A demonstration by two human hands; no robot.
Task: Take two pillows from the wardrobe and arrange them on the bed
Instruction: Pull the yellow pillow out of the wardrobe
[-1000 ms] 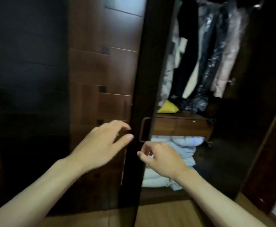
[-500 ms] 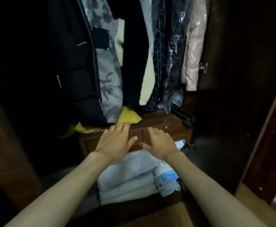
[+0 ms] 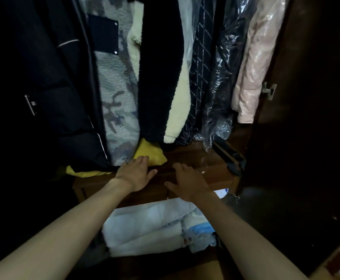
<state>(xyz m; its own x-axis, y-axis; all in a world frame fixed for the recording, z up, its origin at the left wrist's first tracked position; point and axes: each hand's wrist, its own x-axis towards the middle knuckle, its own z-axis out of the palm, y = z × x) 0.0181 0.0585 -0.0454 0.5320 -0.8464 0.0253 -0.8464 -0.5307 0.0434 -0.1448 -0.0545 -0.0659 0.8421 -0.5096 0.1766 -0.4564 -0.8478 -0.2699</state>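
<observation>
The wardrobe stands open in front of me. A yellow pillow (image 3: 149, 153) lies on top of a wooden drawer unit (image 3: 215, 174), partly hidden under hanging coats; more yellow fabric (image 3: 84, 172) shows to its left. My left hand (image 3: 133, 173) is open, palm down, fingertips touching the yellow pillow's front edge. Beside it my right hand (image 3: 187, 181) is open over the drawer unit's top edge and holds nothing. A stack of white folded bedding (image 3: 145, 229) lies below the drawers, between my forearms.
Several coats hang above: a dark puffer jacket (image 3: 50, 87), a grey patterned fleece (image 3: 116, 102), a dark and cream fleece (image 3: 165, 77), plastic-covered garments (image 3: 221, 87) and a pink coat (image 3: 254, 63). The wardrobe's dark right side wall (image 3: 306, 98) carries a metal hinge (image 3: 268, 90).
The wardrobe door has been slid aside, and the view has closed in on the inside. Both hands have moved forward and up from over the white bedding to the drawer top.
</observation>
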